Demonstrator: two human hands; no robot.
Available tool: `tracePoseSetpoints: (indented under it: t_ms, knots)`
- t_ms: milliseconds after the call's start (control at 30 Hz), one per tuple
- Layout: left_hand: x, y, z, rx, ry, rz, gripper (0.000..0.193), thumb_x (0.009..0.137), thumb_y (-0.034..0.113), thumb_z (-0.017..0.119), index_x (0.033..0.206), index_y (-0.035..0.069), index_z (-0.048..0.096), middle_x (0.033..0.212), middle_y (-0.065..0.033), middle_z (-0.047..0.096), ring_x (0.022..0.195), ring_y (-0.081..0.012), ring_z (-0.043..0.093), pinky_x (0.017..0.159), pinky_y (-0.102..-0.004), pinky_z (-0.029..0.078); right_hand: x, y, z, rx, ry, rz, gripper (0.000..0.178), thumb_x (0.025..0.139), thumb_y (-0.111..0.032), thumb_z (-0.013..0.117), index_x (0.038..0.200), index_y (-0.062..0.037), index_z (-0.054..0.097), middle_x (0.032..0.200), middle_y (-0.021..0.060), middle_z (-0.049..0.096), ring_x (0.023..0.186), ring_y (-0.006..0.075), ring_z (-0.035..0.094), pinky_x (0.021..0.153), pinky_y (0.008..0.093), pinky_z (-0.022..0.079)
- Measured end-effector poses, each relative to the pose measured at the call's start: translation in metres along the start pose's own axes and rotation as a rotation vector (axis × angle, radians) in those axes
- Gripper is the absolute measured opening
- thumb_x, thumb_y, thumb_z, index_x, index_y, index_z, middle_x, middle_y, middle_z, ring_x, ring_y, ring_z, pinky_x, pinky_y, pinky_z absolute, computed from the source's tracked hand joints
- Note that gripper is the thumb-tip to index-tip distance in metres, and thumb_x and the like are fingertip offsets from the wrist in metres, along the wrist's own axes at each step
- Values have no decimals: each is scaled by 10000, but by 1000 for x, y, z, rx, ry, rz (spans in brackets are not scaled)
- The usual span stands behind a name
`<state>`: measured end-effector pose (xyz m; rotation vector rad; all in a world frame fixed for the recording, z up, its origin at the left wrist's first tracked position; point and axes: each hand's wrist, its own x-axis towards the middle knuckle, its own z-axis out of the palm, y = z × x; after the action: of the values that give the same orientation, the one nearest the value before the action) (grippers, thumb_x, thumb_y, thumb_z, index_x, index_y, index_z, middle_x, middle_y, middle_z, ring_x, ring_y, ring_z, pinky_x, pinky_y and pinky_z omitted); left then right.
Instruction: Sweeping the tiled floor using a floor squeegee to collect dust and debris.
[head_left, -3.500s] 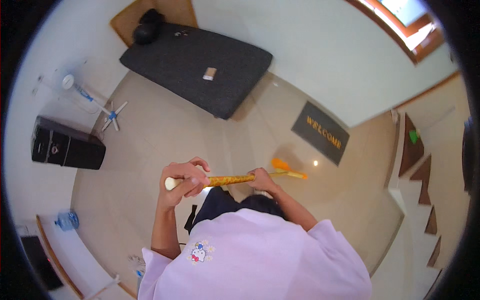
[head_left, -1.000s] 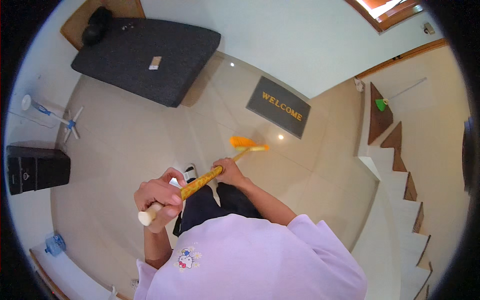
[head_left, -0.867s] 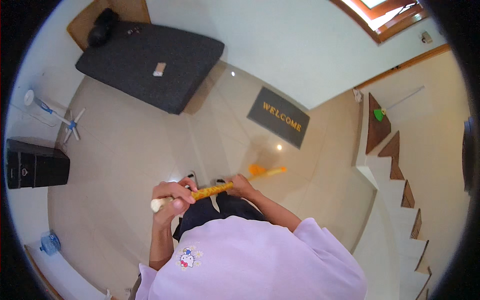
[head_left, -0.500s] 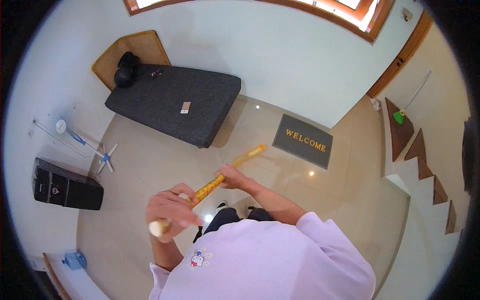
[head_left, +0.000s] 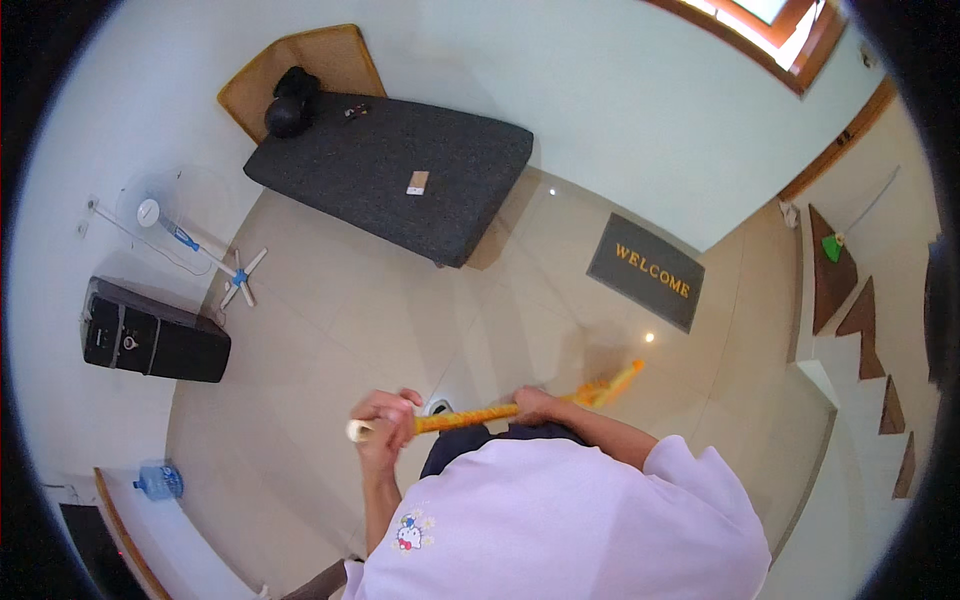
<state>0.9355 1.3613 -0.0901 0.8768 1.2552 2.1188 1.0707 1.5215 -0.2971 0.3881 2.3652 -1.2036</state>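
Note:
A long stick (head_left: 470, 416) with a yellow-orange patterned covering lies crosswise in front of my body. Near its pale, blunt end, my left hand (head_left: 385, 425) is closed around it with curled fingers. My right hand (head_left: 537, 405) grips the same stick farther along, with the wrist bent and the forearm coming from the right. Beyond that hand the stick's other end looks wider, bright yellow-orange and blurred. What that end is, I cannot make out.
A grey welcome mat (head_left: 648, 272) lies on the tiled floor, ahead and right. A dark daybed (head_left: 400, 170) stands along the far wall. On the left are a standing fan (head_left: 190, 245), a black speaker (head_left: 155, 335) and a blue water jug (head_left: 160, 482). Stairs (head_left: 870, 400) rise at right.
The stick has swung from a slant to nearly level, its far end moving right and nearer me. Both hands moved right with it. The view has shifted, too.

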Motion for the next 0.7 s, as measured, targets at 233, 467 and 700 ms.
tracePoseSetpoints:
  t_ms: [233, 467, 700]
  knots:
    - [-19, 46, -100, -27, 170, 130, 99, 737, 171, 501, 725, 73, 506, 373, 47, 300, 318, -58, 261, 612, -299, 347, 46, -101, -6, -212, -63, -26, 292, 595, -302, 573, 685, -25, 594, 673, 185, 560, 644, 308, 551, 604, 380, 440]
    - [7, 147, -151, 185, -183, 309, 171, 711, 251, 536, 697, 81, 531, 375, 21, 412, 309, -94, 374, 557, -301, 354, 137, -214, -10, -98, 317, -519, 130, 572, -167, 558, 540, -46, 524, 552, 156, 513, 569, 324, 515, 533, 395, 424]
    - [30, 147, -168, 297, -352, 287, 198, 695, 220, 544, 587, 53, 544, 408, -6, 464, 335, -118, 424, 533, -316, 375, 165, -222, 26, 4, 447, -563, 145, 554, -155, 564, 509, -45, 481, 527, 134, 499, 559, 326, 500, 519, 394, 403]
